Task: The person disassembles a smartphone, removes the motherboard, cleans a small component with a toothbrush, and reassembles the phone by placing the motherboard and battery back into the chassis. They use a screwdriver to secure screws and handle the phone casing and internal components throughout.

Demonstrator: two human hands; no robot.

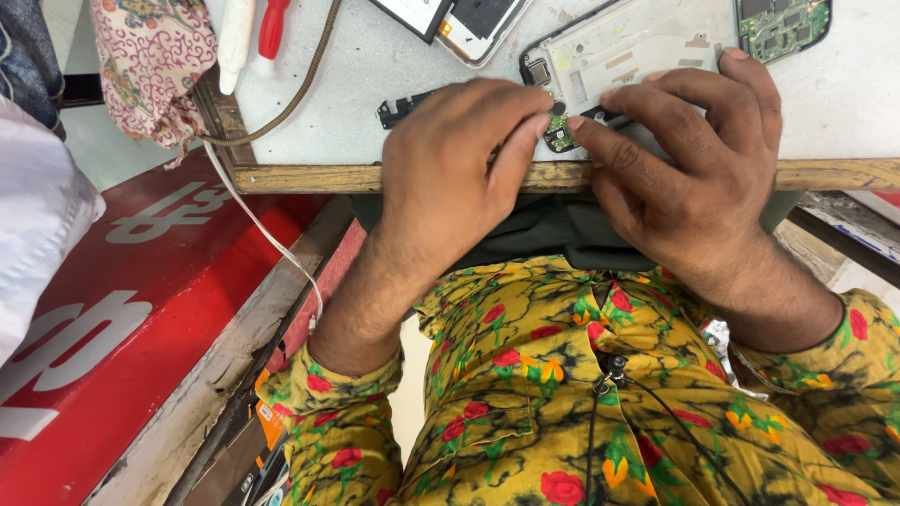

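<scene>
Head view shows the left hand (450, 169) and right hand (684, 159) both pinching a small green circuit board (561, 141) at the corner of an opened phone frame (637, 42) on the desk (844, 103), apparently seating it, which needs careful alignment.

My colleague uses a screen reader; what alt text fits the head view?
Two bare hands, left hand and right hand, pinch a small green circuit board at the corner of an opened phone on a grey worktable.
</scene>
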